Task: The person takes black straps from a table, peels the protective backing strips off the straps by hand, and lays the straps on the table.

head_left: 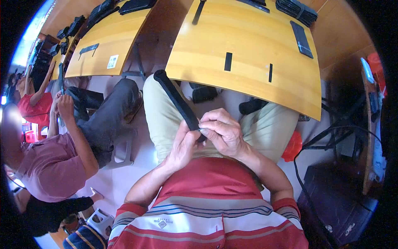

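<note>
A long, narrow black fabric sleeve (pixel 176 97) slants up and left from my lap, its rounded far end above my knee. My left hand (pixel 184 143) is closed around its near end, with the thumb pressed on top. At that same end the fingers of my right hand (pixel 224 132) are pinched together, touching the left thumb. A thin, pale sliver (pixel 200 129) shows between the two hands; what it is, I cannot make out. The fingers partly hide the sleeve's near end.
Ahead is a yellow wooden table (pixel 244 37) with a flat black sleeve (pixel 301 39) and a black stack (pixel 296 11) on it. A co-worker (pixel 62 162) sits at the left by another table (pixel 110 39). A black cable (pixel 296 174) hangs at the right beside a dark box (pixel 331 203).
</note>
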The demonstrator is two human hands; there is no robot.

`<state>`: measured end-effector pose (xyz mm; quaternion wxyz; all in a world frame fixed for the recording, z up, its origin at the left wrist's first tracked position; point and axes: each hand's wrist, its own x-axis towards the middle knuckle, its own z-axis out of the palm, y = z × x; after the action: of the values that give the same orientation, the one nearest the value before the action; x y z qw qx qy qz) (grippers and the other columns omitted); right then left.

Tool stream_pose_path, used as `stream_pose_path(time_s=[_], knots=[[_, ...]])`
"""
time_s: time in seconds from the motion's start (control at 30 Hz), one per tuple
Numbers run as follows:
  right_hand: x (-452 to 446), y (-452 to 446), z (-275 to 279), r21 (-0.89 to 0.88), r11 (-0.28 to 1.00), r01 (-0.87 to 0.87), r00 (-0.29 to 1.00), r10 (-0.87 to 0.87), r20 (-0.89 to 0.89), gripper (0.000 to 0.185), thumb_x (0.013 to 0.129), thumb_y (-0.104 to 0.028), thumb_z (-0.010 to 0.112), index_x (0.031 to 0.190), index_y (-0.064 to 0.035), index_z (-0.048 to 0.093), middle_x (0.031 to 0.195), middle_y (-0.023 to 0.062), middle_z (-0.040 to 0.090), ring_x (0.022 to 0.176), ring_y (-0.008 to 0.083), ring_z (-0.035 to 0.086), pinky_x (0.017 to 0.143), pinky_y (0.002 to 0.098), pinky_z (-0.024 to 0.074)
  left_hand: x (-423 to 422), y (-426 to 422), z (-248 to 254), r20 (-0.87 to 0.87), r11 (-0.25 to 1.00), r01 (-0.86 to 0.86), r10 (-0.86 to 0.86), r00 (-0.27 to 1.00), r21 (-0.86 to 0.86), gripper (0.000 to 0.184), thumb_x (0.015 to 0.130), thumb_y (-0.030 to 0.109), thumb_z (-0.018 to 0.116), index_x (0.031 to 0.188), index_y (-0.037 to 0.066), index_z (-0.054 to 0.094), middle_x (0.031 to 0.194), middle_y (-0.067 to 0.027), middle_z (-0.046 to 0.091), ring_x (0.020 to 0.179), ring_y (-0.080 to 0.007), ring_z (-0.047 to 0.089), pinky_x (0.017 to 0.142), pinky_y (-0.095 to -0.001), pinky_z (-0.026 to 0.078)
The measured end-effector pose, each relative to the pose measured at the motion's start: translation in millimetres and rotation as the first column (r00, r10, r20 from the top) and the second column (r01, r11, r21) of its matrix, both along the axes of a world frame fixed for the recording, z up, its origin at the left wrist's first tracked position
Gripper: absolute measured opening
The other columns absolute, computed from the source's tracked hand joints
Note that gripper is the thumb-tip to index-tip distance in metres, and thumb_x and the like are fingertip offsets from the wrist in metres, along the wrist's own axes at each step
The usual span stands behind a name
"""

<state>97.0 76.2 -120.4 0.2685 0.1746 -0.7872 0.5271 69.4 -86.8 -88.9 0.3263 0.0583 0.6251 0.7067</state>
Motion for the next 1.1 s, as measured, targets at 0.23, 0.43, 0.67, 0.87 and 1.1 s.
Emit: stream_pose_path(time_s=[0.23, 0.43, 0.67, 0.87, 1.1], knots=[[-43, 72, 66, -0.312, 0.843, 0.438, 0.866, -0.303, 0.399, 0.009, 0.090, -0.007, 0.061, 0.092, 0.0001, 0.066, 0.090, 0.0063, 0.066, 0.081, 0.0156, 0.063, 0.078, 0.0288, 0.0511, 4, -38, -10, -0.243, 0.951, 0.261, -0.295, 0.924, -0.164, 0.015, 0.081, 0.017, 0.044, 0.090, 0.007, 0.049, 0.074, -0.0011, 0.045, 0.063, -0.0109, 0.042, 0.058, -0.0235, 0.036], [-115, 172, 110, -0.521, 0.756, 0.396, 0.895, -0.446, 0.034, 0.005, 0.086, 0.001, 0.061, 0.086, -0.0011, 0.066, 0.092, 0.0130, 0.068, 0.076, 0.0181, 0.068, 0.072, 0.0288, 0.0570, 0, -67, -4, 0.008, 0.949, 0.284, -0.285, 0.958, -0.135, 0.011, 0.073, 0.014, 0.049, 0.079, 0.005, 0.048, 0.070, 0.0002, 0.046, 0.063, -0.0102, 0.042, 0.058, -0.0249, 0.036], [-103, 121, 108, -0.184, 0.971, 0.155, 0.964, -0.108, 0.242, 0.025, 0.087, -0.004, 0.063, 0.111, -0.0031, 0.061, 0.099, 0.0068, 0.067, 0.083, 0.0150, 0.066, 0.080, 0.0296, 0.0545, -4, -90, -16, 0.066, 0.993, 0.104, -0.101, 0.993, -0.059, 0.003, 0.076, 0.008, 0.046, 0.077, 0.006, 0.047, 0.065, 0.0039, 0.041, 0.056, -0.0057, 0.036, 0.049, -0.0228, 0.029], [-49, -18, 31, -0.510, 0.836, -0.200, 0.815, 0.431, 0.387, 0.077, 0.082, -0.014, 0.076, 0.143, -0.0033, 0.031, 0.125, 0.0139, 0.051, 0.109, 0.0186, 0.055, 0.092, 0.0357, 0.0484, -17, -71, -2, -0.085, 0.997, 0.008, -0.015, 0.996, -0.078, 0.012, 0.077, 0.010, 0.050, 0.088, 0.005, 0.048, 0.068, 0.0012, 0.044, 0.055, -0.0061, 0.038, 0.048, -0.0234, 0.031], [-31, -35, 20, -0.606, 0.781, -0.152, 0.640, 0.545, 0.542, 0.074, 0.085, -0.010, 0.071, 0.144, -0.0021, 0.028, 0.106, 0.0107, 0.058, 0.091, 0.0146, 0.059, 0.086, 0.0309, 0.0485, -25, -76, -10, -0.268, 0.981, 0.027, -0.080, 0.960, -0.193, 0.032, 0.084, 0.014, 0.045, 0.112, -0.002, 0.050, 0.087, -0.0030, 0.049, 0.081, -0.0114, 0.047, 0.074, -0.0269, 0.042]])
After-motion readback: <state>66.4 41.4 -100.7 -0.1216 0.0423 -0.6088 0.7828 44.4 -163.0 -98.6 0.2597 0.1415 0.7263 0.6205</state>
